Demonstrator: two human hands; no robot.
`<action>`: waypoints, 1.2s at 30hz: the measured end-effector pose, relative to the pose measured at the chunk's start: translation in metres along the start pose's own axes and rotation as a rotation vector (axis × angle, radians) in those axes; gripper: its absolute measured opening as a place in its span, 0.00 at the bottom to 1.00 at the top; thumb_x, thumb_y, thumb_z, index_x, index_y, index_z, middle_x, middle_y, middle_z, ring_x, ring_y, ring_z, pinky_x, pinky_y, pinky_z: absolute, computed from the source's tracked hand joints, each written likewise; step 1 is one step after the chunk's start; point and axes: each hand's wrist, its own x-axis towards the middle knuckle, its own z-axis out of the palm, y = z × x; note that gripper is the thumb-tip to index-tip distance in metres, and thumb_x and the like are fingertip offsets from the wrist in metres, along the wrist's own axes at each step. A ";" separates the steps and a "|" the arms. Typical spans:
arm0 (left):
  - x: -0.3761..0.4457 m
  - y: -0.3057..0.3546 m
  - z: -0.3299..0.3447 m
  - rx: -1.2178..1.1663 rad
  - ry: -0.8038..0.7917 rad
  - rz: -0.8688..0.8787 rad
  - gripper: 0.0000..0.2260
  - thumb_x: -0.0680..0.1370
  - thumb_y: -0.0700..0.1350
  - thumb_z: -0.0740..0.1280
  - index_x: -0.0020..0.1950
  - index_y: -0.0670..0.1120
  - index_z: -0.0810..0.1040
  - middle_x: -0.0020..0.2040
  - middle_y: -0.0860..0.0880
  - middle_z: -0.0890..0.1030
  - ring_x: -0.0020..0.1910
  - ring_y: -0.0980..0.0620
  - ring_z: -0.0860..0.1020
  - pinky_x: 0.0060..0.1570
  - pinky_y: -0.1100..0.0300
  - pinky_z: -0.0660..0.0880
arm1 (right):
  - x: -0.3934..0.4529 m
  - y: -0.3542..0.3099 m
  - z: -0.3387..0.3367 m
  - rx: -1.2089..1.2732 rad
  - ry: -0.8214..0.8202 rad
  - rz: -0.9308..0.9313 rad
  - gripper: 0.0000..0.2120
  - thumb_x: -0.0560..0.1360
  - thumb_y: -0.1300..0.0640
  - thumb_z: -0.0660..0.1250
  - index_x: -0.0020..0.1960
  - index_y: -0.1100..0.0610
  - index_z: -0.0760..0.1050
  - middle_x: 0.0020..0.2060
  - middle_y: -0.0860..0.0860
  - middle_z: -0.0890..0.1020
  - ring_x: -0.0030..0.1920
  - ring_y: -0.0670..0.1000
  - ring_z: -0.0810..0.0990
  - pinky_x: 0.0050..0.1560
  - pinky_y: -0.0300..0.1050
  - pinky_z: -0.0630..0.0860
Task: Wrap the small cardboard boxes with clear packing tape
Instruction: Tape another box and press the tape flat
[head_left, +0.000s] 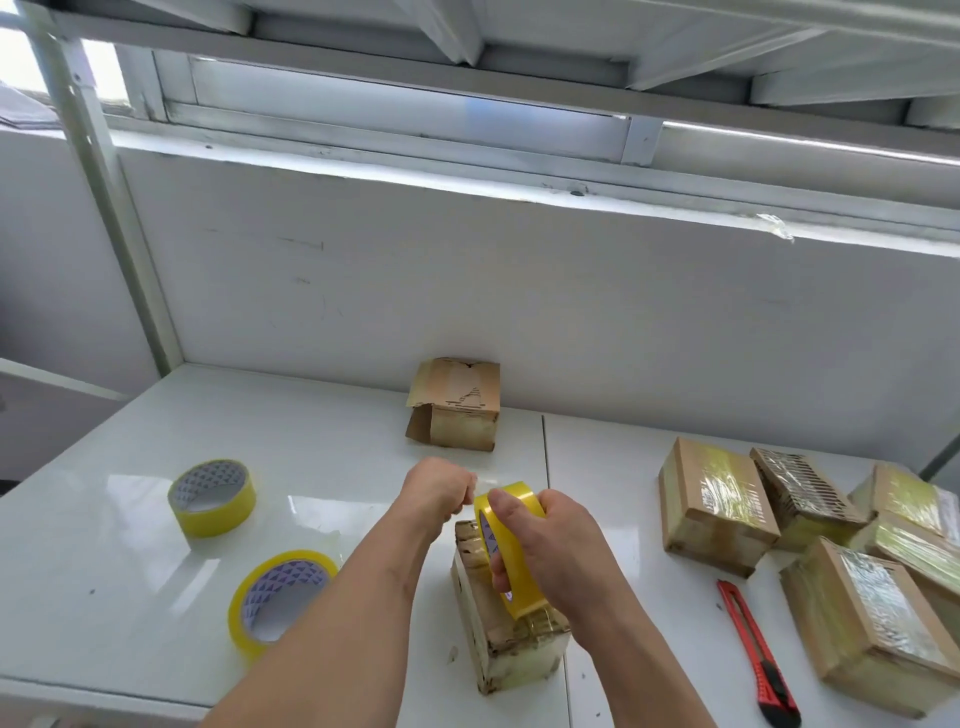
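Note:
A small cardboard box (498, 644) stands on the white table (130, 597) in front of me, partly covered in glossy tape. My right hand (556, 551) grips a yellowish roll of clear tape (511, 551) just above the box. My left hand (441, 491) is curled just left of the roll and pinches the loose tape end, which is barely visible. The box's top is mostly hidden by the roll and my hands.
Two more tape rolls lie on the left, one farther back (212, 496) and one nearer (280, 600). An open-flapped box (457, 405) stands against the wall. Several taped boxes (717, 509) are piled at the right, with a red utility knife (753, 654) beside them.

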 end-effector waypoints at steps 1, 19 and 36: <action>-0.002 -0.002 0.001 0.030 -0.005 -0.036 0.09 0.77 0.37 0.67 0.37 0.42 0.76 0.35 0.45 0.76 0.35 0.46 0.73 0.36 0.58 0.70 | 0.001 0.001 -0.001 0.010 0.001 0.002 0.23 0.77 0.40 0.69 0.51 0.61 0.74 0.36 0.59 0.86 0.30 0.54 0.83 0.39 0.53 0.83; -0.024 -0.007 -0.006 0.073 -0.348 0.103 0.10 0.78 0.40 0.70 0.36 0.47 0.81 0.33 0.49 0.80 0.33 0.53 0.77 0.39 0.60 0.74 | 0.000 0.001 -0.001 0.037 -0.006 0.000 0.24 0.77 0.38 0.68 0.51 0.61 0.76 0.33 0.58 0.85 0.30 0.56 0.83 0.45 0.59 0.84; -0.023 0.004 0.008 0.634 -0.456 0.167 0.04 0.80 0.45 0.65 0.50 0.49 0.80 0.41 0.51 0.80 0.42 0.51 0.79 0.45 0.58 0.78 | -0.026 0.005 -0.011 0.060 -0.056 0.063 0.18 0.80 0.42 0.66 0.54 0.58 0.75 0.33 0.56 0.85 0.30 0.54 0.83 0.39 0.49 0.83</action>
